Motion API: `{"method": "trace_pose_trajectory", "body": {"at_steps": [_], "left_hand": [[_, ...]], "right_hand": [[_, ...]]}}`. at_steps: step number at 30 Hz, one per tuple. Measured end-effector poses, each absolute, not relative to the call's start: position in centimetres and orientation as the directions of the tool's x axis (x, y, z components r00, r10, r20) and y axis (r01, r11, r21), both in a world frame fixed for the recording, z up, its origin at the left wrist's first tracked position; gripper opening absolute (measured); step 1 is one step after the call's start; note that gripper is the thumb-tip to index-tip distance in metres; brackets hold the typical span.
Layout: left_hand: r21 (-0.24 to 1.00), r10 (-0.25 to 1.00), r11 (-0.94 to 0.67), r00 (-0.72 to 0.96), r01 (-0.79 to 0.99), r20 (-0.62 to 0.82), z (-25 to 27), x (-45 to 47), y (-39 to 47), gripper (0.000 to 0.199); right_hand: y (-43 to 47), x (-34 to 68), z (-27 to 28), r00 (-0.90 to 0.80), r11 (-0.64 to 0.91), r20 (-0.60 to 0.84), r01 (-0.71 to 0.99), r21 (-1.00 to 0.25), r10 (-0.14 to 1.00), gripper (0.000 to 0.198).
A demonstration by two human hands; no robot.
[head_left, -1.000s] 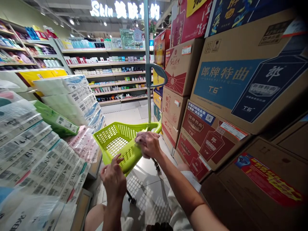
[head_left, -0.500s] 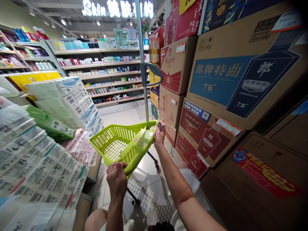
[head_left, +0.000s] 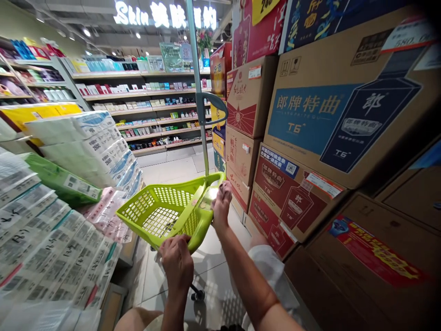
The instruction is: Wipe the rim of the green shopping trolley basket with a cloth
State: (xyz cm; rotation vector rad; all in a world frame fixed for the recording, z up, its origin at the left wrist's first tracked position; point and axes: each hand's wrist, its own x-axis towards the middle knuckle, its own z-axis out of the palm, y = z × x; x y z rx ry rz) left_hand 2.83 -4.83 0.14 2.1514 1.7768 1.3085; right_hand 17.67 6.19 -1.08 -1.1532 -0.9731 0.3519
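Note:
A lime-green shopping cart (head_left: 199,233) with a perforated basket stands before me, tilted in view. My left hand (head_left: 177,257) is closed around the near left end of its handle rim. My right hand (head_left: 221,204) grips the right end of the same rim, fingers curled over it. Something pale pinkish shows at those fingers, too unclear to name. Between my hands lies a clear panel (head_left: 206,202) set into the handle. Behind the basket rises a metal pole (head_left: 195,50) bearing a grey loop handle (head_left: 223,109). A small dark item is on the basket floor, partly hidden.
Stacked liquor cartons (head_left: 308,110) wall the right side closely. Packs of tissue paper (head_left: 65,239) are piled on the left. Ahead, tiled floor (head_left: 165,168) leads to shelves of small boxed goods (head_left: 138,94). A caster wheel (head_left: 197,294) shows below the cart.
The cart's basket has swung slightly left and its near edge looks lower. My left hand has shifted right and down, my right hand slightly left and down, both still on the rim.

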Motion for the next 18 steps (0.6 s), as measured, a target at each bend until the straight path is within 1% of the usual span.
{"method": "trace_pose_trajectory", "body": {"at_steps": [2, 4, 6, 8, 10, 11, 14, 16, 18], "left_hand": [[0.530, 0.831, -0.354, -0.001, 0.771, 0.557, 0.2, 3.3, -4.8, 0.055], [0.524, 0.845, -0.383, 0.060, 0.761, 0.531, 0.2, 3.3, -4.5, 0.057], [0.535, 0.854, -0.420, 0.119, 0.733, 0.507, 0.0, 2.8, -4.0, 0.058], [0.569, 0.850, -0.410, 0.072, 0.713, 0.522, -0.7, 2.0, -3.2, 0.061], [0.614, 0.837, -0.358, -0.050, 0.704, 0.546, -1.6, 1.1, -2.3, 0.065], [0.637, 0.832, -0.338, -0.097, 0.693, 0.546, -2.1, 0.8, -1.9, 0.068], [0.695, 0.836, -0.345, -0.129, 0.631, 0.533, -3.2, 0.4, -1.1, 0.075], [0.716, 0.841, -0.362, -0.122, 0.598, 0.527, -3.4, 0.4, -1.0, 0.079], [0.725, 0.847, -0.366, -0.114, 0.583, 0.519, -3.4, 0.3, -1.3, 0.080]], "right_hand": [[3.8, 15.2, -2.9, 0.588, 0.394, 0.463, 0.252, -0.884, 0.663, 0.047], [1.8, 13.5, -4.2, 0.615, 0.410, 0.471, 0.251, -0.877, 0.632, 0.041], [1.1, 13.6, -4.1, 0.610, 0.407, 0.493, 0.287, -0.867, 0.621, 0.037], [1.3, 15.1, -2.9, 0.587, 0.370, 0.483, 0.311, -0.876, 0.650, 0.036], [1.3, 16.2, -1.6, 0.555, 0.344, 0.465, 0.315, -0.885, 0.690, 0.036], [0.9, 16.4, -1.2, 0.532, 0.358, 0.483, 0.326, -0.875, 0.696, 0.033], [-0.9, 15.7, -1.2, 0.429, 0.495, 0.628, 0.389, -0.777, 0.649, 0.025], [-1.4, 15.7, -1.4, 0.336, 0.579, 0.722, 0.437, -0.688, 0.605, 0.027], [-0.5, 16.8, -1.1, 0.259, 0.603, 0.765, 0.489, -0.630, 0.590, 0.028]]}}
